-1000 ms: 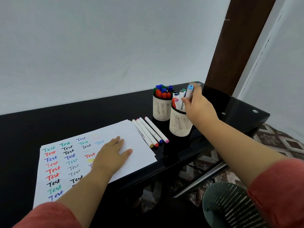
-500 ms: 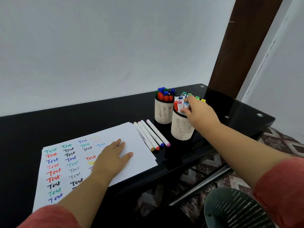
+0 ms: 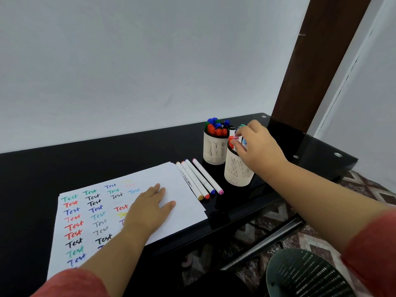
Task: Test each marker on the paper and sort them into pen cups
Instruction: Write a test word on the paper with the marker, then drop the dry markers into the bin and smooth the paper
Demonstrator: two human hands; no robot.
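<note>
Resting flat on paper (image 3: 184,189), open left hand (image 3: 150,209); right hand (image 3: 255,146) fingers curled among markers (image 3: 232,139) in near cup (image 3: 236,170), grip unclear

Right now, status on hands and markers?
Left hand flat on paper. Right hand at near pen cup, fingers among markers. Four markers untested beside paper.

The glossy black desk (image 3: 128,155) lies bare behind the white sheet of paper (image 3: 182,185), leaving open room along the grey wall, while four white markers with coloured caps (image 3: 198,179) lie side by side in the strip between the paper's right edge and the two cream slotted pen cups (image 3: 215,151). The cups stand just beside each other, perhaps touching, so no hand passes between them. The right hand (image 3: 257,146) covers the nearer cup's mouth, and the left hand (image 3: 147,209) lies flat on the paper.
</note>
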